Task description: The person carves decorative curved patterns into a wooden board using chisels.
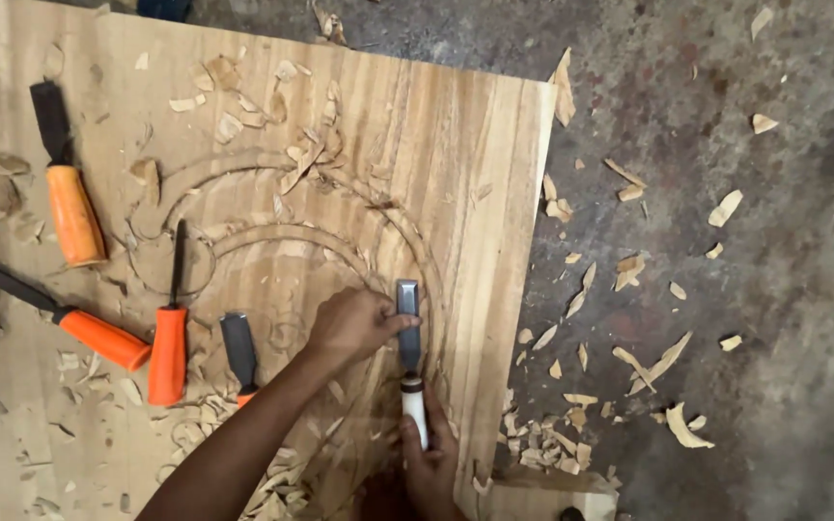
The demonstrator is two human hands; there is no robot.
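A wide-bladed chisel (408,333) with a pale handle stands on a wooden panel (456,164) that carries curved carved grooves. My left hand (354,323) rests on the panel with its fingers pressed against the steel blade. My right hand (429,453) is closed around the pale handle near the panel's lower edge. The blade tip sits on a curved groove line right of the carving's centre.
Several orange-handled chisels lie on the panel's left side: a thick one (69,188), a slanted one (74,323), an upright one (169,338) and a partly hidden one (239,352). Wood shavings (571,434) litter the panel and the rough grey floor (755,289) to the right.
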